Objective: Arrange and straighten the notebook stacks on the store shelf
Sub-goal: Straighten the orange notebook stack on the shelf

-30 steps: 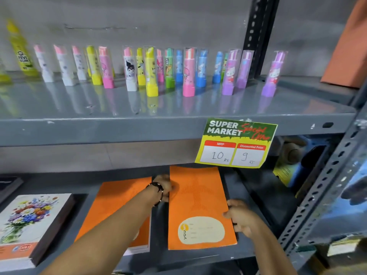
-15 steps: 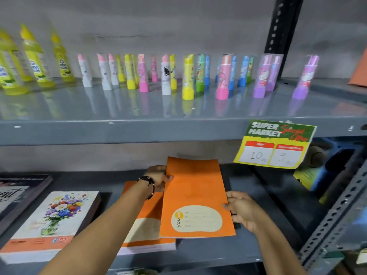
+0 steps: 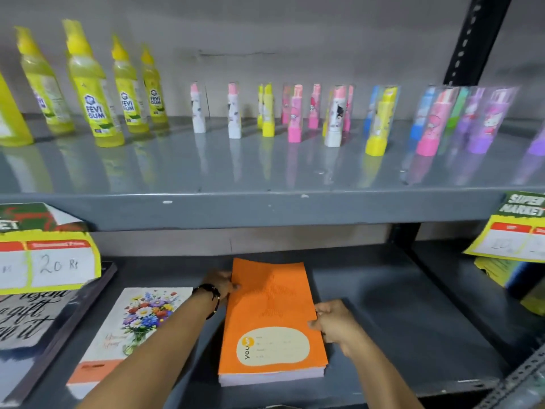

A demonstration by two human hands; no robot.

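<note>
While one orange notebook stack (image 3: 272, 323) lies flat on the lower shelf (image 3: 398, 320), it is held by two hands: its left edge by the left hand (image 3: 221, 283), its right edge by the right hand (image 3: 334, 320). One flower notebook (image 3: 138, 326) is seen beside it.

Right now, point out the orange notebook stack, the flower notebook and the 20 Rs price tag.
orange notebook stack (image 3: 269, 308), head view, middle of top cover
flower notebook (image 3: 141, 317), head view, bouquet picture on cover
20 Rs price tag (image 3: 59, 265), head view, handwritten price
</note>
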